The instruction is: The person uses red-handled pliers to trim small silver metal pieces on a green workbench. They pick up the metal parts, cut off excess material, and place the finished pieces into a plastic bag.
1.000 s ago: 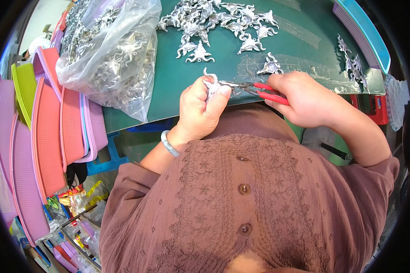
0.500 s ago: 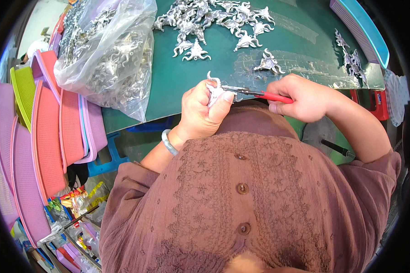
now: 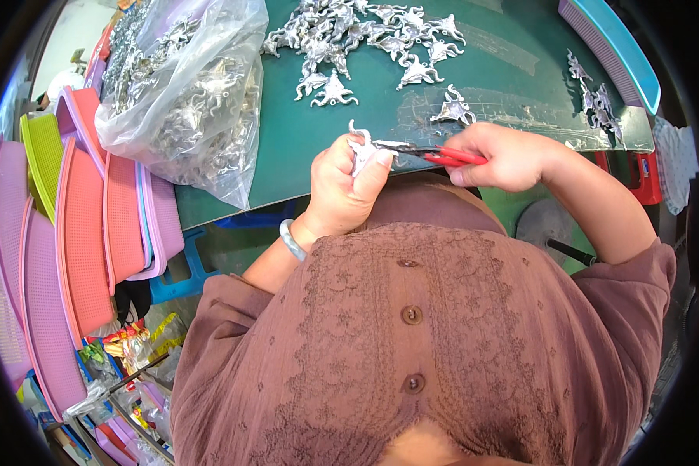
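Observation:
My left hand (image 3: 343,186) grips a small silver metal casting (image 3: 360,144) with curling arms, held up at the near edge of the green table (image 3: 303,147). My right hand (image 3: 503,155) is closed around red-handled cutters (image 3: 435,154) whose tip meets the casting. Several more silver castings (image 3: 365,35) lie spread on the table beyond my hands, and one (image 3: 453,109) lies just past the cutters.
A clear plastic bag (image 3: 186,109) full of castings sits at the table's left. Stacked pink, orange and green baskets (image 3: 62,233) stand at my left. A blue-rimmed tray (image 3: 617,46) and a few castings (image 3: 594,97) lie at the far right. A red stool (image 3: 641,175) is below the table edge.
Both hands have stayed together at the table edge, shifting slightly; the left hand has turned the casting a little against the cutter tip.

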Demonstrator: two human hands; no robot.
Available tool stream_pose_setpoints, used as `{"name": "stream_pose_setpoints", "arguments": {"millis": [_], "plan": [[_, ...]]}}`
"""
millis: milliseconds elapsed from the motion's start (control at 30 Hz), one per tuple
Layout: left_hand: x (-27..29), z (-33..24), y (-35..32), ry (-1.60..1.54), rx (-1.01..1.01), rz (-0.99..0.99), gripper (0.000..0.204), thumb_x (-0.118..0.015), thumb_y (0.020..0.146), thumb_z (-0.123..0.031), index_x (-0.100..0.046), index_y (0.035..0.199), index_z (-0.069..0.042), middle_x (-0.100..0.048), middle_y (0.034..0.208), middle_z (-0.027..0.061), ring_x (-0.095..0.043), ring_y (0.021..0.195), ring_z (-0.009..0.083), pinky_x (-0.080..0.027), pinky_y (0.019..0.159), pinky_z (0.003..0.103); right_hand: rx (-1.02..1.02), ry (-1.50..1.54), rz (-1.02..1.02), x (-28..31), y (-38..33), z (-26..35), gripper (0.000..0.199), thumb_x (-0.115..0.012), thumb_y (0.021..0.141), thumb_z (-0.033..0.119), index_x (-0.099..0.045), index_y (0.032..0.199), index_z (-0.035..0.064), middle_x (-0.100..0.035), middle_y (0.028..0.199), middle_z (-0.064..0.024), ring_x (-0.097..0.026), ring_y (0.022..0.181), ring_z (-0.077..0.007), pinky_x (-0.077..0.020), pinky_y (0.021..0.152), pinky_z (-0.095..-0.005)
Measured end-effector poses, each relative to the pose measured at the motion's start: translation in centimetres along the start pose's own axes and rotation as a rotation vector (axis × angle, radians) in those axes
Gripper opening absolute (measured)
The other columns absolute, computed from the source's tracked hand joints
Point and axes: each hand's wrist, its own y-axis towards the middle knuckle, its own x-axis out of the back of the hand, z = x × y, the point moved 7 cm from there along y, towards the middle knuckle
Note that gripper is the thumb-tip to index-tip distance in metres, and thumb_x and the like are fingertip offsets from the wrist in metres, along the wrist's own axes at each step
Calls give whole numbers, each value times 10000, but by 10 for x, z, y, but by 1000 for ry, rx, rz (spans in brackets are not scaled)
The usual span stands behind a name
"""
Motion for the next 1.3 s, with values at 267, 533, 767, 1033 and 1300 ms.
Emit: {"name": "stream_pose_setpoints", "arguments": {"millis": [267, 533, 767, 1033, 1300], "plan": [[12, 6, 14, -555, 218, -50, 169, -493, 916, -226, -501, 919, -57, -449, 666, 8, -386, 564, 86, -340, 521, 230, 140, 141, -353, 42, -11, 25, 269, -611, 782, 253, -553, 843, -2, -494, 677, -5, -432, 633, -109, -373, 573, -267], [13, 10, 22, -957, 390, 24, 372, -312, 949, -299, -477, 1063, 13, -480, 738, 64, -436, 653, 179, -367, 646, 321, -54, -97, -487, 67, -26, 1, 313, -612, 766, 208, -527, 957, -25, -494, 762, -30, -441, 712, -115, -379, 652, -254], [17, 12, 21, -947, 334, 50, 345, -338, 940, -261, -468, 1087, 22, -504, 763, 78, -443, 662, 179, -372, 657, 325, -24, -192, -552, 67, -30, 6, 306, -613, 761, 163, -522, 986, -24, -466, 712, -48, -411, 668, -130, -371, 615, -274], [17, 9, 19, -840, 301, 40, 339, -344, 936, -229, -459, 1118, 33, -515, 785, 81, -477, 690, 190, -413, 676, 320, 75, -318, -635, 67, -30, 16, 322, -647, 723, 202, -533, 904, -39, -525, 699, -164, -501, 617, -260, -402, 588, -342], [15, 12, 19, -771, 326, 61, 309, -334, 939, -196, -462, 1123, 17, -539, 831, 89, -535, 733, 196, -443, 699, 314, 62, -455, -639, 69, -37, 20, 390, -637, 719, 155, -511, 1037, -33, -520, 841, -154, -511, 728, -259, -418, 670, -336]]}}
